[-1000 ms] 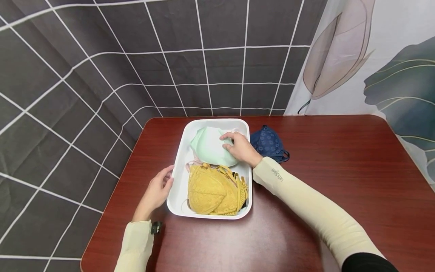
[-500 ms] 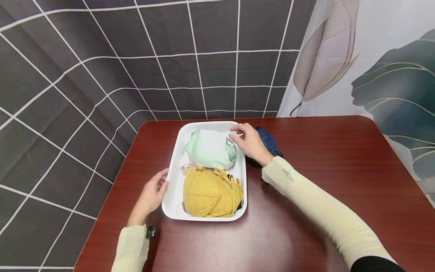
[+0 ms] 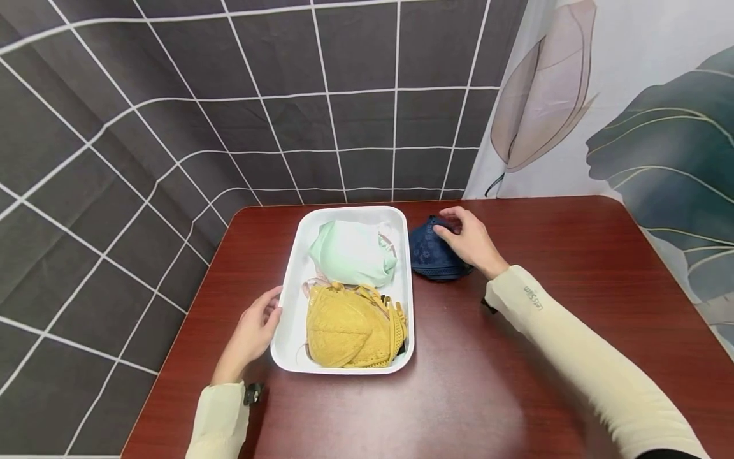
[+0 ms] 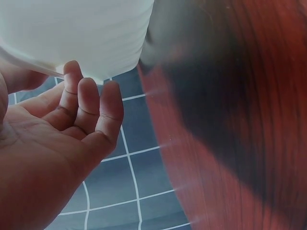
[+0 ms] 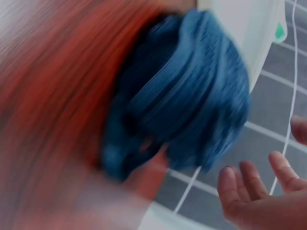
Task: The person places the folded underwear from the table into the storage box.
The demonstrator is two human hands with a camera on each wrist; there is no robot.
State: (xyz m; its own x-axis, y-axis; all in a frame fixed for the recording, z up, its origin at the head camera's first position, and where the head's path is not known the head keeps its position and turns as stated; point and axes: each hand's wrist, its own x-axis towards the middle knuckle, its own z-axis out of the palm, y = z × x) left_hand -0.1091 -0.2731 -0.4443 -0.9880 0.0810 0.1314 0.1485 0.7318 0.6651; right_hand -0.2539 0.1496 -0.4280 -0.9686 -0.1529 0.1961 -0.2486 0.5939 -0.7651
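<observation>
A navy bra [image 3: 432,255], folded with its cup up, lies on the table against the right side of the white tray [image 3: 285,331]. My right hand [image 3: 473,242] is over its right part, thumb and fingers spread. In the right wrist view, the fingers [image 5: 254,184] are apart from the blue fabric and hold nothing. My left hand [image 3: 252,328] is at the tray's left side, its loosely bent fingers [image 4: 88,103] right at the rim in the left wrist view. Inside the tray, a smooth mint-green bra [image 3: 352,252] lies at the back and a yellow lace bra [image 3: 350,328] in front.
The reddish-brown wooden table [image 3: 573,306] extends far to the right of the tray. A dark gridded curtain [image 3: 361,121] hangs behind and to the left. A pale curtain with leaf prints [image 3: 545,95] hangs at the back right. Pink straps [image 3: 312,284] show between the bras.
My right hand has let go of the mint-green bra and moved right, out of the tray, to the navy bra. My left hand stays at the tray's rim. The view has shifted slightly.
</observation>
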